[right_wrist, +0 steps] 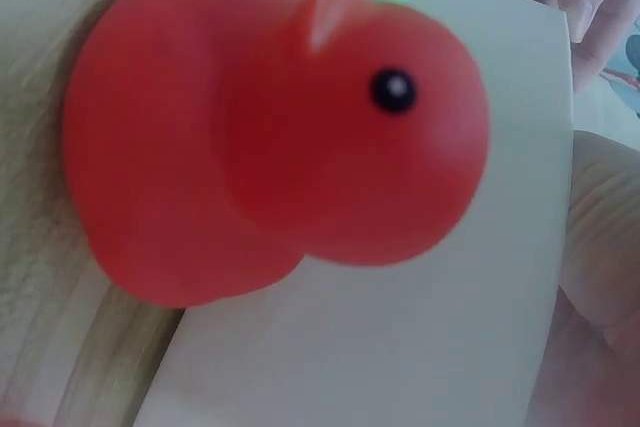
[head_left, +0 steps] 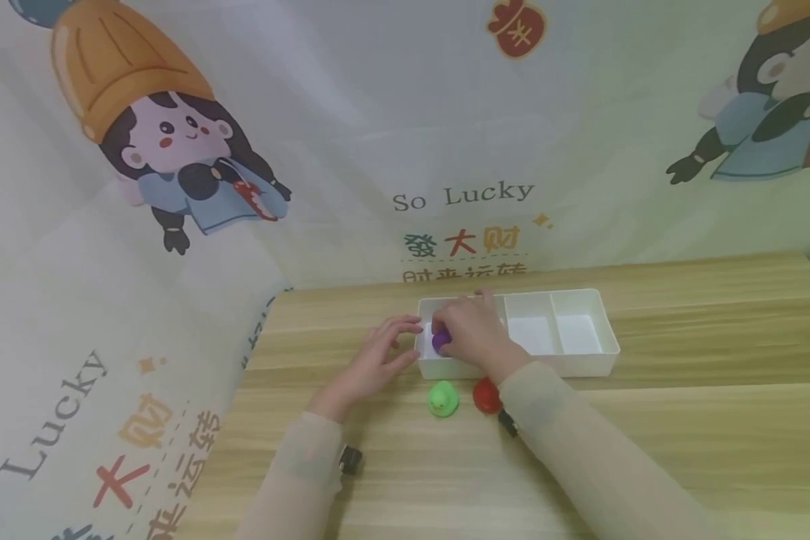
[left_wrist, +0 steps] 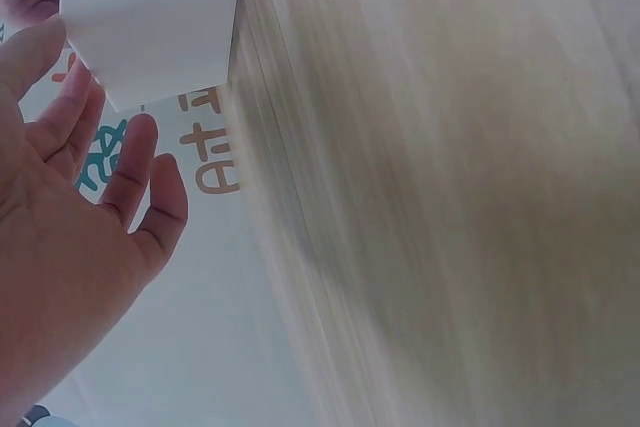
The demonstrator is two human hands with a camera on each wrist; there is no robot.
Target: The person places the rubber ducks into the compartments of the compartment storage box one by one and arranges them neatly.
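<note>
Fingers first, and it's the right hand [head_left: 475,330] at the heart of things: bent down over the white tray [head_left: 583,366], they pinch a purple toy [head_left: 440,342] from above, a grip that presumably suits reaching over the walls. The toy sits within the compartment at the tray's left end, though whether it touches the floor there, nobody can tell from here, with the hand covering so much of it.

Across to the left hand [head_left: 380,358], fingers spread and gently bent around that same end of the tray, holding nothing, perhaps there to steady it (actual contact is hard to call, even in the left wrist view). Just outside the front wall stand two little ducks: a green duck [head_left: 442,399] between the forearms, and a red duck [head_left: 487,395] tucked close by the right wrist, both seemingly set within easy reach.

Further out, dividers part the tray's right side; the tabletop [head_left: 682,435] carries it lengthwise before the person, probably so either hand can get at it, and a printed cloth [head_left: 614,150] hangs behind.
</note>
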